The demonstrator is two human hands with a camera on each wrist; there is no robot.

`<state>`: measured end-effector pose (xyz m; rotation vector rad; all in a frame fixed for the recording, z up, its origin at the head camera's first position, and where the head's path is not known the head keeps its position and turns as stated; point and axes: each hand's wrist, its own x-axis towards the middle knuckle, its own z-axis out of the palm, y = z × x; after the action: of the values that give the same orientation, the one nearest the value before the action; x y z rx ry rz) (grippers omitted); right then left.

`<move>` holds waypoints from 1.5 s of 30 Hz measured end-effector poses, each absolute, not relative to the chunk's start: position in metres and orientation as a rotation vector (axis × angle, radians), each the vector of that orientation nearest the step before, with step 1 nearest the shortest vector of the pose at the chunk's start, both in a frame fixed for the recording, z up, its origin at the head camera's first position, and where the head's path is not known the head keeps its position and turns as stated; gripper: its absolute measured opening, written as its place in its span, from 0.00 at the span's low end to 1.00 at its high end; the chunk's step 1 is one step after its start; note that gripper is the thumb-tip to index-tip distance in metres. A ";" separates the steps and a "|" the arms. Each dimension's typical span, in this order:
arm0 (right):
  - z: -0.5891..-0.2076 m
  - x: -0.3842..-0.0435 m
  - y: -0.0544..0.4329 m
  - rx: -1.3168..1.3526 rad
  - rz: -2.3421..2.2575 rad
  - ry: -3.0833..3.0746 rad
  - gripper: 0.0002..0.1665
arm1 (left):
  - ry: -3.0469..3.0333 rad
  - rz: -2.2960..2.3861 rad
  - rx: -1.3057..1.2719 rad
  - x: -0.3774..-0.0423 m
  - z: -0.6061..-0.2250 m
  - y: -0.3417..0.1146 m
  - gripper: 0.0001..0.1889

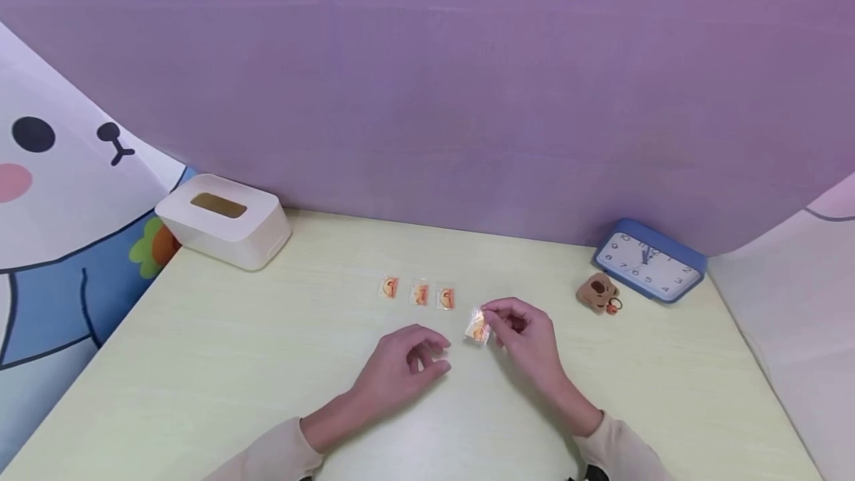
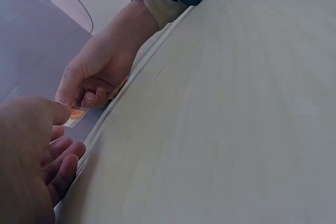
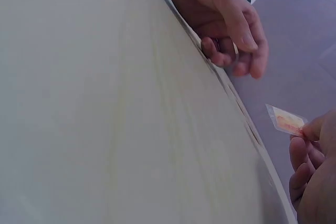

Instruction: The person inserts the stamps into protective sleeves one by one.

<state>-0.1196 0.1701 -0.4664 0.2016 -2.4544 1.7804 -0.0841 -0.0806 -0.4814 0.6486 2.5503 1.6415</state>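
Note:
Between the thumb and finger of my right hand [image 1: 529, 336] is a small clear plastic packet [image 1: 477, 327] with an orange-and-yellow picture, held by its right edge. The right wrist view shows this packet [image 3: 287, 121] tilted, its free end pointing toward the other hand. My left hand [image 1: 406, 368] is just to the left of it over the table, fingers loosely bent and holding nothing. Farther back, three similar packets lie flat in a short row: a left one [image 1: 388, 286], a middle one [image 1: 419, 293] and a right one [image 1: 445, 296].
A white tissue box [image 1: 227, 223] stands at the table's back left corner. At the back right are a blue clock [image 1: 649, 261] and, in front of it, a brown plush keychain [image 1: 597, 292]. A purple curtain [image 1: 427, 110] rises behind the pale table [image 1: 200, 362].

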 end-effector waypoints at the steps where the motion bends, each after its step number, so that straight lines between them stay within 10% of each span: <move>1: -0.467 -0.122 0.170 0.204 1.767 -2.459 0.06 | 2.545 1.646 0.647 -0.083 -0.481 -0.083 0.12; 45: -0.485 -0.188 0.169 0.343 1.090 -2.712 0.05 | 2.501 1.655 0.650 -0.074 -0.480 -0.095 0.12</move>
<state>-0.1880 0.1690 -0.4849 0.3434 -2.7125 1.0901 -0.0738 -0.0953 -0.4805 0.6503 2.5009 1.6550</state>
